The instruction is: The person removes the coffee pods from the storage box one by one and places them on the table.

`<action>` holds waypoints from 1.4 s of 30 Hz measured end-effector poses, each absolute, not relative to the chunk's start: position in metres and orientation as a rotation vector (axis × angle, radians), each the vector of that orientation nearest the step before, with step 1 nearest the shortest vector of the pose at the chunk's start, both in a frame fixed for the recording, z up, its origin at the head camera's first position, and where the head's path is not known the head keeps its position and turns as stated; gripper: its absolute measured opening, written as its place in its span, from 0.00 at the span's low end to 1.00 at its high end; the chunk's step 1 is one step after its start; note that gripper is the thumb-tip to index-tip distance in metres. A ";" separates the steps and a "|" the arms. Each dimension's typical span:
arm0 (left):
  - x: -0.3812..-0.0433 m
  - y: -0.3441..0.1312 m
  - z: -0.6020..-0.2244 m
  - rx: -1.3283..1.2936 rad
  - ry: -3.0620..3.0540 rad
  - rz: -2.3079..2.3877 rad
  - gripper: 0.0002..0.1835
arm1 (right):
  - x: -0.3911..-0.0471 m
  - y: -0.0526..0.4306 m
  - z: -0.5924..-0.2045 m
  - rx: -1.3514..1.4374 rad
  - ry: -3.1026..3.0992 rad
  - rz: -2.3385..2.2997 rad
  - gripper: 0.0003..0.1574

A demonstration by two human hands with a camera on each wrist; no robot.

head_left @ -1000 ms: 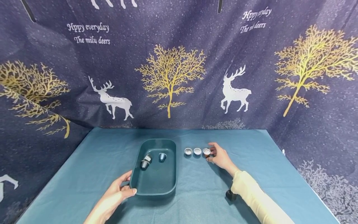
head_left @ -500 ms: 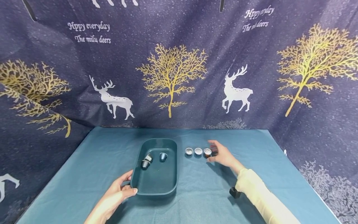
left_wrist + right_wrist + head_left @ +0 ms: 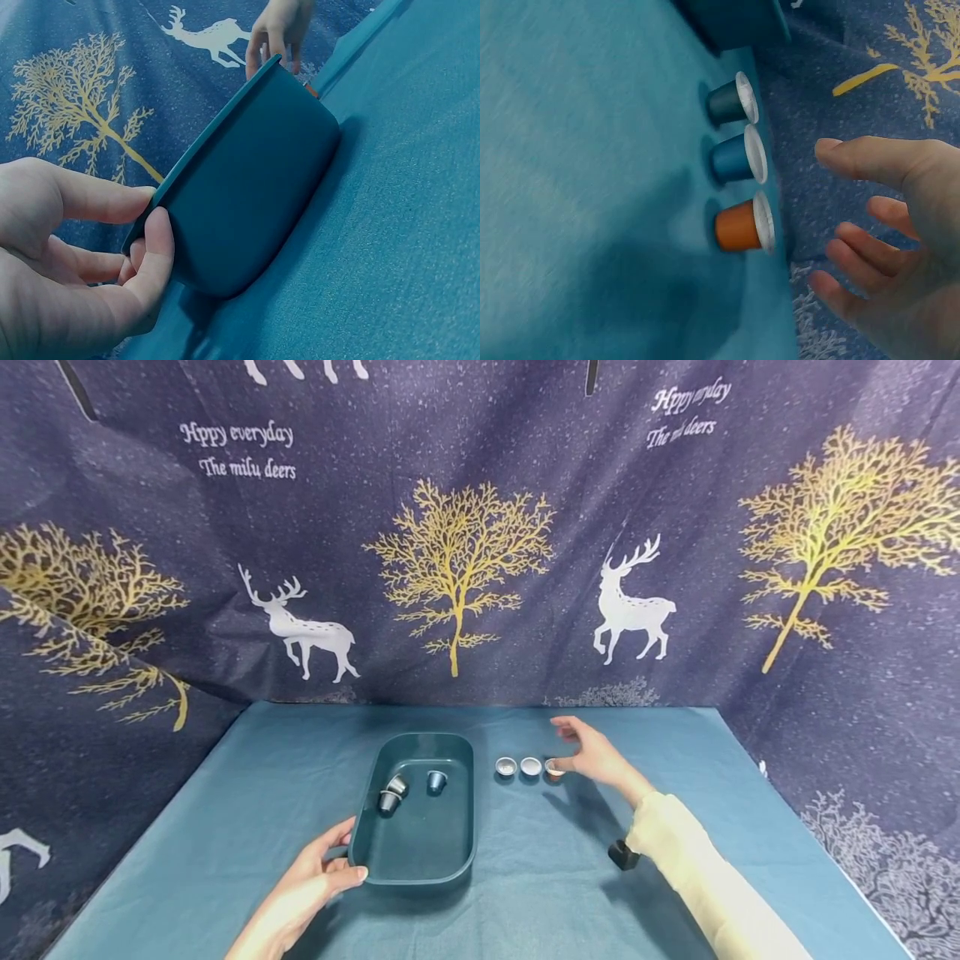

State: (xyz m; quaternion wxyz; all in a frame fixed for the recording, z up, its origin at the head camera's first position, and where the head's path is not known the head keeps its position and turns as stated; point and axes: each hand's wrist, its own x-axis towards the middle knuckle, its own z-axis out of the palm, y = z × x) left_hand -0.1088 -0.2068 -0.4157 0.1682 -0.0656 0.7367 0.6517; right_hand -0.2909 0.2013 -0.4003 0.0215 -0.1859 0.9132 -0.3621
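Note:
My left hand (image 3: 318, 867) grips the near left corner of a dark teal plastic tray (image 3: 474, 827), thumb and fingers pinching its rim (image 3: 154, 201). Three coffee capsules stand in a row right of the tray, foil lids up: a dark green one (image 3: 727, 103), a blue one (image 3: 733, 159) and an orange one (image 3: 737, 226). My right hand (image 3: 596, 758) hovers above the orange capsule with its fingers spread and nothing held; in the head view its thumb partly covers that capsule. The right wrist view shows a gap between hand and capsules.
Inside the tray lie a blue capsule (image 3: 437, 782) and two silvery capsules (image 3: 388, 802) close together at the left wall. A black wrist device (image 3: 622, 854) sits under the right sleeve (image 3: 697, 877). A patterned curtain (image 3: 480, 527) hangs behind the table.
My right hand has risen away from the orange capsule, which it was touching or close around before. The row of capsules stays in place. My left hand keeps holding the tray.

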 end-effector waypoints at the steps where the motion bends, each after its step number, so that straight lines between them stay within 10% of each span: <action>1: -0.109 -0.207 -0.416 -0.184 2.095 1.853 0.43 | -0.292 0.200 -0.398 -0.580 2.832 -1.123 0.49; 42: -0.111 -0.207 -0.419 -0.172 2.089 1.870 0.42 | -0.298 0.112 -0.349 -0.817 2.623 -1.251 0.34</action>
